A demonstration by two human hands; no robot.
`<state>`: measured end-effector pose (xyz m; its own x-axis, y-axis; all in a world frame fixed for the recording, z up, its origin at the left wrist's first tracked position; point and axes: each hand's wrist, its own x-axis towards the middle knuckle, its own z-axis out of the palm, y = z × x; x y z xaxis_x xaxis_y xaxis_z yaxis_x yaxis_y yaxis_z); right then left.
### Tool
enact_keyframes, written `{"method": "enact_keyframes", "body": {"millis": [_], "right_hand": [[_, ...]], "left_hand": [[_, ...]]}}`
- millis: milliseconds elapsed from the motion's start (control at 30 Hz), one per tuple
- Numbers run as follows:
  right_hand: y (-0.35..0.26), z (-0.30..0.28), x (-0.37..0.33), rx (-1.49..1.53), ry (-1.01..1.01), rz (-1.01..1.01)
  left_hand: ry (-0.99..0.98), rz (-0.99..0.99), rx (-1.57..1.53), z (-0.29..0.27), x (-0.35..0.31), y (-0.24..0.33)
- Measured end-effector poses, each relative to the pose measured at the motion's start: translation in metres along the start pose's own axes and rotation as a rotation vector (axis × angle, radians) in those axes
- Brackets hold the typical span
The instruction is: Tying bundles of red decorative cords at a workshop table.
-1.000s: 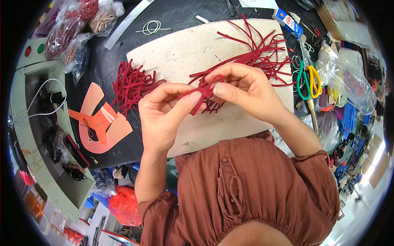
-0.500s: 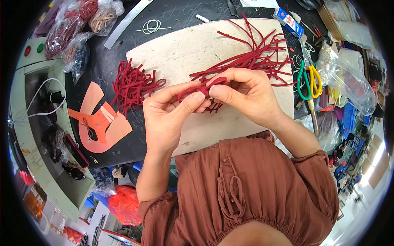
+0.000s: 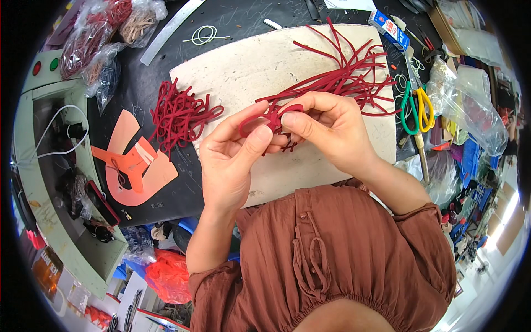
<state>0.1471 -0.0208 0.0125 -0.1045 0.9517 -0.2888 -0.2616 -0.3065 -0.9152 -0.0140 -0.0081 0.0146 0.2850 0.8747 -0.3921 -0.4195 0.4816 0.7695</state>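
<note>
A small dark red cord bow (image 3: 273, 117) is held above the pale board (image 3: 232, 72) between both my hands. My left hand (image 3: 238, 146) pinches its left loop between thumb and fingers. My right hand (image 3: 332, 127) grips the right loop and knot, with the thumb over the front. Short cord ends hang beneath the knot, partly hidden by my fingers. On the board's left edge lies a heap of knotted red cords (image 3: 180, 116). Behind my right hand spread several long loose red cords (image 3: 343, 77).
Left on the black table are orange and peach cut pieces (image 3: 135, 166). Scissors with green and yellow handles (image 3: 417, 108) lie at the right, near a blue and white box (image 3: 389, 29). A metal ruler (image 3: 171, 30) and bagged cords (image 3: 94, 39) are at the far left.
My left hand has shifted slightly right, and its thumb has eased back from the knot, showing more of the bow. The right hand has barely moved.
</note>
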Motion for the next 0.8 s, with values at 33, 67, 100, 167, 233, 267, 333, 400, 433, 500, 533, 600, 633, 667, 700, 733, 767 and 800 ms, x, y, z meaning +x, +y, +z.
{"method": "enact_keyframes", "body": {"millis": [33,67,100,167,233,267,333,400,433,500,533,600,633,667,700,733,767,800], "right_hand": [[-0.001,0.000,0.000,0.022,-0.012,0.036],[-0.003,0.000,0.000,0.044,-0.025,0.072],[-0.005,0.000,0.000,0.065,-0.040,0.109],[-0.006,-0.007,0.003,0.262,-0.072,0.247],[-0.006,-0.007,0.003,0.271,-0.074,0.233],[-0.005,-0.004,0.002,0.180,-0.061,0.150],[-0.002,-0.001,0.002,0.086,-0.025,0.039],[0.001,-0.001,0.002,0.077,0.024,-0.022],[0.004,-0.002,0.003,0.058,0.039,-0.025],[0.007,-0.003,0.003,0.019,0.068,-0.032],[0.007,-0.003,0.003,0.018,0.073,-0.025],[0.005,-0.003,0.003,0.015,0.082,-0.010],[0.003,-0.001,0.003,0.033,0.060,-0.012],[0.001,0.001,0.004,0.051,0.038,-0.014],[-0.001,0.002,0.004,0.070,0.017,-0.016],[-0.002,0.002,0.003,0.042,-0.002,0.005],[-0.003,0.001,0.003,0.015,-0.021,0.026],[-0.004,-0.001,0.004,-0.014,-0.040,0.047]], "left_hand": [[-0.001,0.029,0.057,-0.002,0.001,-0.002],[-0.002,0.058,0.115,-0.003,0.002,-0.004],[0.020,0.069,0.113,-0.003,0.002,-0.004],[0.063,0.092,0.108,-0.002,0.002,-0.005],[0.062,0.100,0.094,-0.002,0.004,-0.007],[0.062,0.104,0.087,-0.002,0.004,-0.008],[0.081,0.096,0.089,0.000,0.003,-0.009],[0.092,0.088,0.094,0.001,0.003,-0.010],[0.093,0.084,0.098,0.001,0.003,-0.011],[0.094,0.082,0.090,0.001,0.003,-0.013],[0.094,0.084,0.077,0.001,0.004,-0.013],[0.109,0.115,0.077,0.002,0.004,-0.014],[0.125,0.144,0.091,0.005,0.004,-0.013],[0.140,0.173,0.104,0.006,0.004,-0.013],[0.134,0.198,0.142,0.006,0.004,-0.013],[0.127,0.223,0.179,0.005,0.003,-0.014],[0.121,0.248,0.216,0.005,0.003,-0.014],[0.104,0.171,0.156,0.004,0.003,-0.013]]}}
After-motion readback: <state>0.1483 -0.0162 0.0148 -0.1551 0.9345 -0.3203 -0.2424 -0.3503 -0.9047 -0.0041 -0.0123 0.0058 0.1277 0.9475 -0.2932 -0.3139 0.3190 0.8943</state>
